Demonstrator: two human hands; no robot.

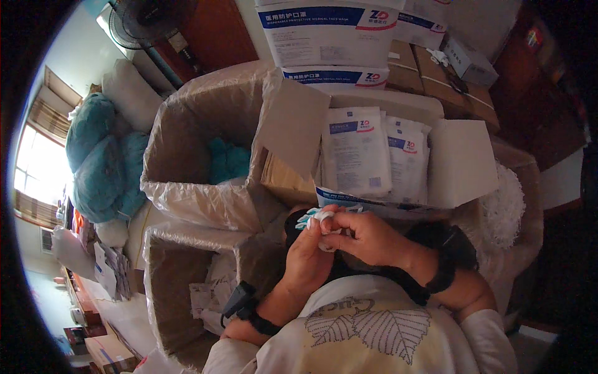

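Cropped bkgd fan [140, 26], L hand [308, 258], R hand [372, 235], wht bundle [322, 216] held (partly-hid).

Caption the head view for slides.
Left hand and right hand holding a teal-white bundle near an open box of packets.

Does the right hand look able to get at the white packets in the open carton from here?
Probably yes: the carton stands open just beyond the right hand, and the white packets are uncovered. However, that hand is occupied, pinching a small white and light-blue bundle with the left hand.
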